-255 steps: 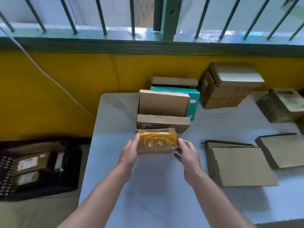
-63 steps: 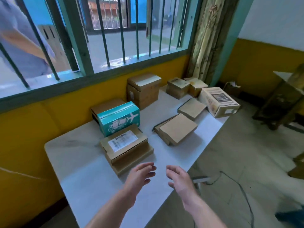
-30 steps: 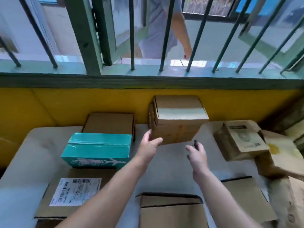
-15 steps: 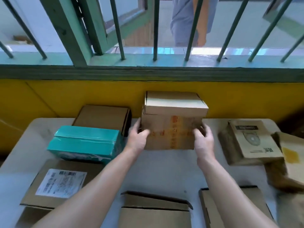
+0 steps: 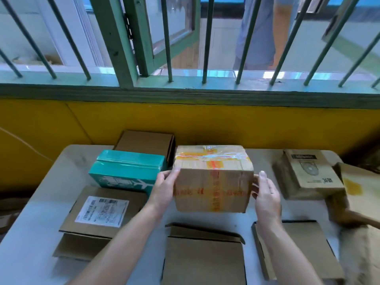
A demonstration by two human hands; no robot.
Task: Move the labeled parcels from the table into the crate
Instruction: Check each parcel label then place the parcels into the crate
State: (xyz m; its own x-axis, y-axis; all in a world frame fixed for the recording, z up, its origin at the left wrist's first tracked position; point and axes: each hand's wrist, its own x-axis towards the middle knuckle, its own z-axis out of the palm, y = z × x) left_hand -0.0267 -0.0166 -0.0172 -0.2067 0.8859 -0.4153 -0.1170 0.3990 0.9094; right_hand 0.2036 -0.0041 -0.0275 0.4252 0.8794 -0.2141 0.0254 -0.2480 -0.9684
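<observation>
Parcel sorting rm: boxes (image 5: 212, 179), table (image 5: 37, 229), barred window (image 5: 207, 38)

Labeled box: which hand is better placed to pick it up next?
Left, likely. The labeled box lies left of the left hand; the right hand is beyond the taped box, which both hold.
</observation>
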